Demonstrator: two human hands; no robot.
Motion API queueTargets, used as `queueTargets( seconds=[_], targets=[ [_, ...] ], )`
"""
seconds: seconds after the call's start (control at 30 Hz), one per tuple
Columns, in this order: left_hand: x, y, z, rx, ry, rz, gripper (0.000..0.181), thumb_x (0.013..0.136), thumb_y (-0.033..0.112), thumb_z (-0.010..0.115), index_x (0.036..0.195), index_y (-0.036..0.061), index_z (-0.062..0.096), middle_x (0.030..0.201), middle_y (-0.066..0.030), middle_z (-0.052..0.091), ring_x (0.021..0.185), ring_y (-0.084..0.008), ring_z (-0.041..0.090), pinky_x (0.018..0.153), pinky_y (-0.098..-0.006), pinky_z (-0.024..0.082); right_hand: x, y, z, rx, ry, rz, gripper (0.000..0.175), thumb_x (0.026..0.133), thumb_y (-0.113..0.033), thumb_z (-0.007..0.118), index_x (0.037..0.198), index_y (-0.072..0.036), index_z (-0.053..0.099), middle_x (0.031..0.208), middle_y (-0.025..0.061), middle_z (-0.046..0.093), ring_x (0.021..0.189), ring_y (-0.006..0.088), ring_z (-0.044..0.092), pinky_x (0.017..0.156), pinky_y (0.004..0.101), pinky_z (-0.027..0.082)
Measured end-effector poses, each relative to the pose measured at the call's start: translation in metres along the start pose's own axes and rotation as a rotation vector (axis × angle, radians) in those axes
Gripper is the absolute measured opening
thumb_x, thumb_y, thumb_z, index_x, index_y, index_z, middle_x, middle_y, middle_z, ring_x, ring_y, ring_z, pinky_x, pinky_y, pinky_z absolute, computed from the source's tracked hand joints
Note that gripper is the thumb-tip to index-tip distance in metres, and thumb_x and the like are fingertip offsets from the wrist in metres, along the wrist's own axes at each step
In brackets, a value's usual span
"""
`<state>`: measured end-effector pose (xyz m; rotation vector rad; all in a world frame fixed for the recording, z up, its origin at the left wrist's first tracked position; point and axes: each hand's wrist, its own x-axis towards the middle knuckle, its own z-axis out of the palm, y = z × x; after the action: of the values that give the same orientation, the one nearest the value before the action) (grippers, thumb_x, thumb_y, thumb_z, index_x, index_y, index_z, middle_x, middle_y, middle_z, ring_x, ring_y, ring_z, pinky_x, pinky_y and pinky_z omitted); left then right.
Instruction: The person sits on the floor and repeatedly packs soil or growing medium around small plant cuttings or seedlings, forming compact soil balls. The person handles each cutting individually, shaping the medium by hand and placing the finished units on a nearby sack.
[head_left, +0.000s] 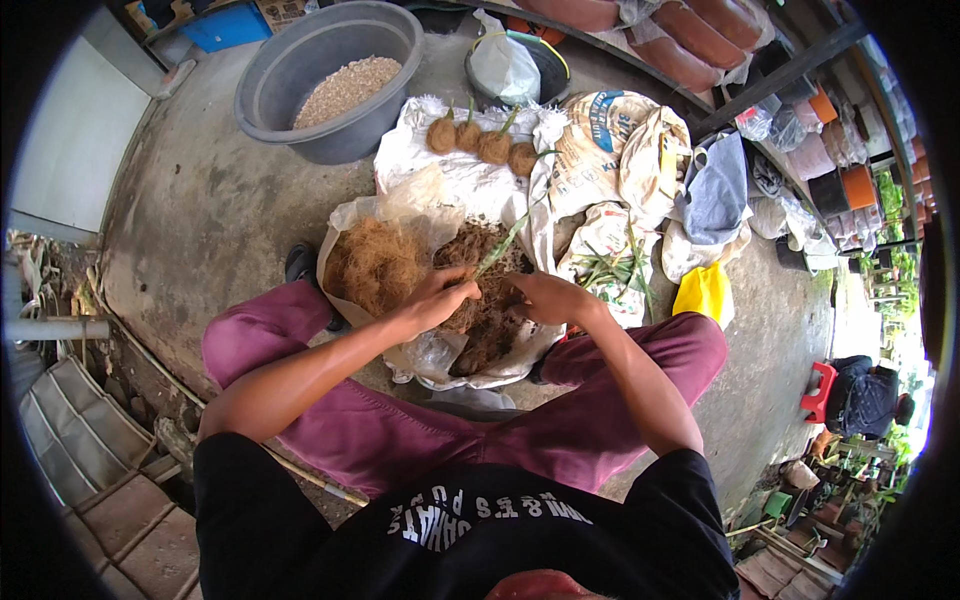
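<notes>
My left hand (442, 298) is closed around the base of a green leafy plant cutting (504, 244) whose leaves point up and to the right. Close by on the right, my right hand (551, 297) has its fingers bent at the dark fibrous potting material (487, 341); whether it grips anything is hidden. Both hands are over an opened sack, in which a heap of brown coconut fibre (381, 262) lies to the left. Beyond, several fibre-wrapped balls (495, 147) with green shoots sit in a row on a white woven sack (450, 176).
A large grey tub (259, 97) holding pale chips stands at the back left, and a black bucket (555, 71) with a plastic bag is behind the sacks. Cut green leaves (611, 262) lie at right near a yellow bag (703, 294). A person (862, 397) sits far right.
</notes>
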<state>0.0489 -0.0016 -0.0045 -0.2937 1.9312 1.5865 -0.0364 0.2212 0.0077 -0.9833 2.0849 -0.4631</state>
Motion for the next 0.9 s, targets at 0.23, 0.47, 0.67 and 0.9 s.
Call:
queueTargets(
  seconds=[0.23, 0.47, 0.67, 0.9],
  targets=[
    [0.002, 0.012, 0.009, -0.123, 0.229, -0.057, 0.040, 0.093, 0.034, 0.052, 0.120, 0.0054, 0.056, 0.121, -0.0070, 0.058, 0.107, -0.0175, 0.055, 0.090, -0.0366, 0.048, 0.006, -0.019, -0.027, 0.048, 0.145, -0.064, 0.035, 0.090, -0.022, 0.065, 0.118, -0.001, 0.056, 0.093, 0.0238, 0.068, 0.089, 0.0387, 0.067, 0.080, 0.0451, 0.051],
    [0.015, 0.011, 0.002, -0.577, 0.167, 0.001, 0.047, 0.097, 0.046, 0.043, 0.125, 0.0088, 0.051, 0.114, -0.0101, 0.057, 0.109, -0.0191, 0.055, 0.088, -0.0409, 0.050, 0.004, -0.039, -0.051, 0.736, 0.225, -0.218, 0.026, 0.095, -0.017, 0.062, 0.115, 0.000, 0.063, 0.086, 0.0073, 0.069, 0.078, 0.0127, 0.065, 0.075, 0.0314, 0.051],
    [0.017, 0.021, 0.004, -0.755, 0.162, 0.028, 0.054, 0.098, 0.058, 0.037, 0.122, 0.0122, 0.051, 0.107, -0.0060, 0.059, 0.099, -0.0164, 0.059, 0.087, -0.0407, 0.050, 0.026, -0.060, -0.027, 0.404, 0.381, -0.199, 0.031, 0.090, -0.019, 0.068, 0.115, -0.002, 0.063, 0.078, 0.0114, 0.065, 0.070, 0.0192, 0.063, 0.067, 0.0352, 0.049],
    [0.025, 0.020, -0.006, -0.689, 0.228, 0.008, 0.074, 0.094, 0.066, 0.034, 0.144, 0.0117, 0.035, 0.121, -0.0127, 0.054, 0.101, -0.0214, 0.059, 0.085, -0.0457, 0.050, 0.038, -0.073, -0.016, 0.446, 0.589, -0.165, 0.042, 0.085, -0.016, 0.073, 0.119, -0.002, 0.053, 0.061, 0.0042, 0.051, 0.053, 0.0123, 0.044, 0.052, 0.0319, 0.038]
  ],
)
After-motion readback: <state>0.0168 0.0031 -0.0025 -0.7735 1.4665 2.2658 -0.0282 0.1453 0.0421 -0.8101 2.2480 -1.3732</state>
